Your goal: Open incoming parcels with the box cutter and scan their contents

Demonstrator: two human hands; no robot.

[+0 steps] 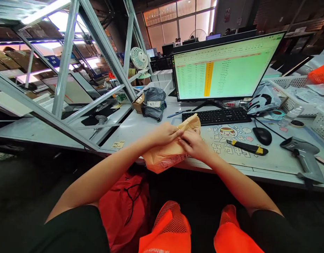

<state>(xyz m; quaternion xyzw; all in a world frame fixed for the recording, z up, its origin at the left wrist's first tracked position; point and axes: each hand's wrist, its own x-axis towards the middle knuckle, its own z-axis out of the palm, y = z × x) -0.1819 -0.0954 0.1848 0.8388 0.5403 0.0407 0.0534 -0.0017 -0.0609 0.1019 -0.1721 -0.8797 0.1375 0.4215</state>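
Both my hands grip a yellowish-orange plastic bag (162,156) over the front edge of the desk. Its folded upper end sticks up past my fingers, and its printed lower part hangs toward me. My left hand (168,134) is closed on the bag's upper part. Close beside it, my right hand (193,142) pinches the bag with bent fingers. What the bag contains, if anything, is hidden. Just behind my hands lies a black keyboard (219,116). A yellow and black box cutter (247,147) rests on the desk to the right of my right hand.
A monitor (225,70) stands behind the keyboard. To the right are a mouse (262,136), a barcode scanner (304,154) and white baskets (290,95). A dark wrapped parcel (153,103) sits at the left back, near a metal frame (101,52) and pens (177,114).
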